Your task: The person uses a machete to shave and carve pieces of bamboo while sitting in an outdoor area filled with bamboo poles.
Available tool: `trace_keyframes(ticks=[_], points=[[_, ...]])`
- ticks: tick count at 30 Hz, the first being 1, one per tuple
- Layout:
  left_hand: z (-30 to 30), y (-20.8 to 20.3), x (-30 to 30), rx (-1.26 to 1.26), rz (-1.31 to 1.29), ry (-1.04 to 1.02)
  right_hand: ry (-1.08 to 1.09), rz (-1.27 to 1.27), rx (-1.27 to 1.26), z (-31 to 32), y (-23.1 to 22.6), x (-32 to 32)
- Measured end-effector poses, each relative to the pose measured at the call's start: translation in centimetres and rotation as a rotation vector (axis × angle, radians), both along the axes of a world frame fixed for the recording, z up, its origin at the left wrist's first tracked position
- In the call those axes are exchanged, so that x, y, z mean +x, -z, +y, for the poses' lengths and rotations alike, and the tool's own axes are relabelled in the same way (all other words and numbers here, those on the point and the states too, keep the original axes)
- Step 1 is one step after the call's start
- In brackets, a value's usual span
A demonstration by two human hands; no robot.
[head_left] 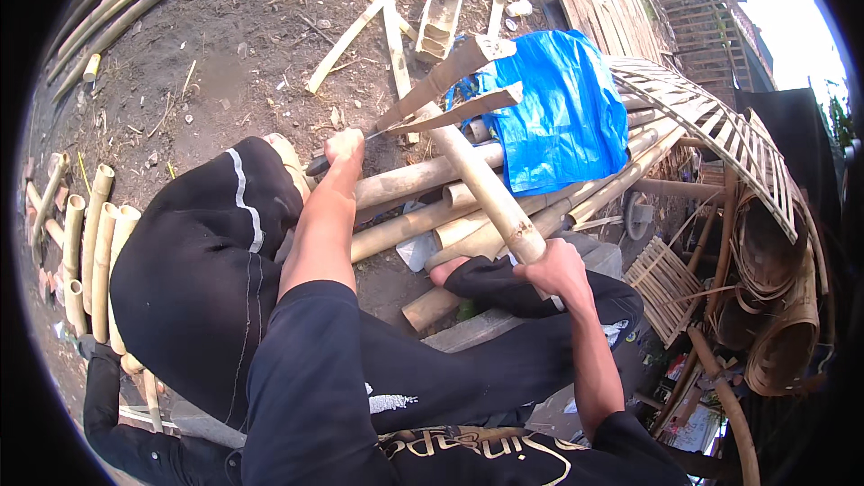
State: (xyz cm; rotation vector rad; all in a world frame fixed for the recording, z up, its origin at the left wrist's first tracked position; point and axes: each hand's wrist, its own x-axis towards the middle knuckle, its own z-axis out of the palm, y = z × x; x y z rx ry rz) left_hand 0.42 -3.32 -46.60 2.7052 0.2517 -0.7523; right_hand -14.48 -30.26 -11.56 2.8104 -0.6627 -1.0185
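Observation:
My left hand (345,146) is closed round the dark handle of a knife (317,165), in front of my bent knee. Beyond that fist, two flat brown lengths (441,81) spread apart in a V across the far end of a bamboo pole (486,189). Which of them is blade and which is split bamboo I cannot tell. Wrapped about the pole's near end is my right hand (558,270), above my right leg. The pole slants away from me to the upper left, over several thicker bamboo poles (396,184) lying on the ground.
A blue plastic sheet (567,117) covers part of the bamboo pile. Split bamboo pieces (393,36) lie on the dirt ahead. Cut bamboo lengths (94,243) stand at the left, and a slatted bamboo panel (720,126) leans at the right. Another person's dark sleeve (135,441) shows lower left.

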Motion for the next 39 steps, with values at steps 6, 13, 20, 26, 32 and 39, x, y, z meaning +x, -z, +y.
trace_keyframes(ticks=[6,13,20,26,32,39], points=[[1.6,1.5,-0.7,0.061,-0.014,0.049,0.104,-0.323,0.235,1.8,-2.6,-2.6],[0.9,1.6,-0.8,-0.092,-0.012,-0.097,0.243,-0.504,0.442,3.1,2.3,-6.5],[1.1,3.3,-1.7,0.04,-0.106,0.012,0.184,0.064,0.306,1.9,2.4,-4.1],[-0.6,4.1,-1.5,0.021,-0.145,-0.045,0.428,-0.028,0.609,1.0,1.6,-6.6],[-0.4,7.9,-3.0,0.15,-0.38,-0.025,0.541,-0.501,0.91,5.7,-9.8,-5.8],[-1.7,9.0,-1.0,-0.042,-0.283,-0.065,0.227,-1.117,0.89,11.5,-16.3,-4.8]])
